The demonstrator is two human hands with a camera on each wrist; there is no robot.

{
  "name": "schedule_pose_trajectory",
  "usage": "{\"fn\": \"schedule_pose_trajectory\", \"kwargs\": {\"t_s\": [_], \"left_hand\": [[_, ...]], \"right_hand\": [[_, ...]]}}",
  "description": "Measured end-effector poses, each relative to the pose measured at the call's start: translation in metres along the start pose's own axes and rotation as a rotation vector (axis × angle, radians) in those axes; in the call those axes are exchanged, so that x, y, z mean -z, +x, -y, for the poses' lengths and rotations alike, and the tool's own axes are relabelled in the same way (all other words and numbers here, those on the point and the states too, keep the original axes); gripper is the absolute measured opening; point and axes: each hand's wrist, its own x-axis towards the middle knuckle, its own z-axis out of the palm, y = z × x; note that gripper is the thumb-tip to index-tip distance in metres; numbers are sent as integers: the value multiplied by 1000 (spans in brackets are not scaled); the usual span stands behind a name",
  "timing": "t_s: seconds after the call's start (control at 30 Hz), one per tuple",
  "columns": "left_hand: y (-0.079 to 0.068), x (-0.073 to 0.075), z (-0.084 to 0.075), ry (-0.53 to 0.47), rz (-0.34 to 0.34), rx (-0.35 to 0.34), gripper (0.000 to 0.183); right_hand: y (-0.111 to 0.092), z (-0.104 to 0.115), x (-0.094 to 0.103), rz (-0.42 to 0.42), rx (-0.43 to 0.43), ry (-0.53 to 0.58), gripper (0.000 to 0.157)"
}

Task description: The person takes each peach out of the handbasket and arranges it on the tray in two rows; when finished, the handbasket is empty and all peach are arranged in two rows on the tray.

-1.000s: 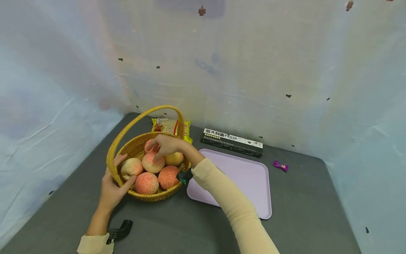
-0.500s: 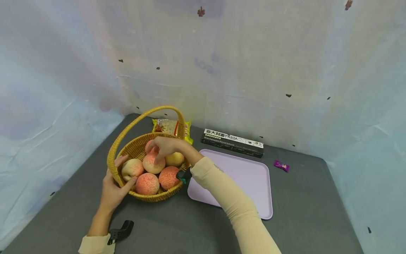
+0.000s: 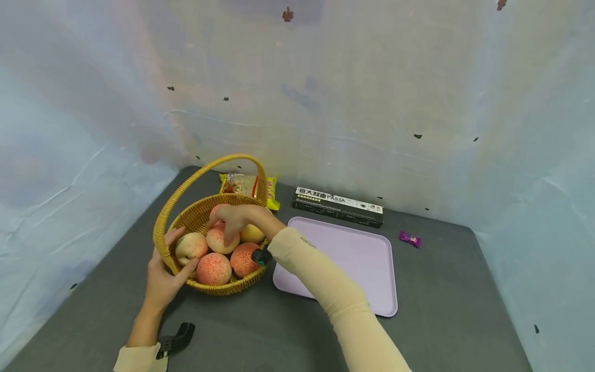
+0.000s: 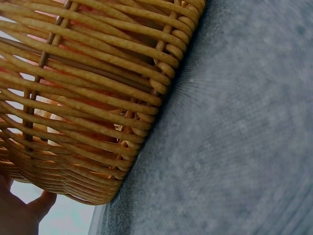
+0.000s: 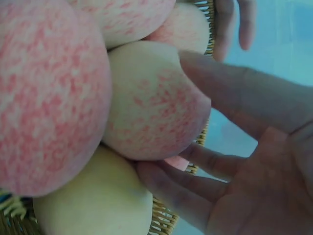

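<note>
Grey tabletop fills the lower frame, where left of centre my left hand holds the basket, while my right hand, slightly lower than before, now grasps its middle peach, not yet lifted.

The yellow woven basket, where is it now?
In the head view, the basket is on the left side of the grey table, beside the light purple rectangular tray.

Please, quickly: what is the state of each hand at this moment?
Left hand: closed, holding the basket at its rim.
Right hand: closed, thumb and fingers around the middle peach.
</note>
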Motion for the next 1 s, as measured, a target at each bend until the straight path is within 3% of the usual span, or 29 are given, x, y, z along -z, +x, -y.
{"fn": "schedule_pose_trajectory", "kwargs": {"t_s": [0.2,0.33,0.63,0.83,1.0], "left_hand": [[0,1,-3,16,-2,30,69],[-1,0,-4,23,-4,44,71],[0,2,-1,6,-2,34,71],[-1,3,-4,28,4,28,71],[-4,2,-5,42,4,32,72]], "right_hand": [[9,8,3,109,-54,-151,73],[12,11,1,124,-70,-219,73],[12,16,-8,16,-72,-250,68],[10,15,-10,-11,-44,-267,68],[9,9,-14,-34,-28,-203,68]]}}
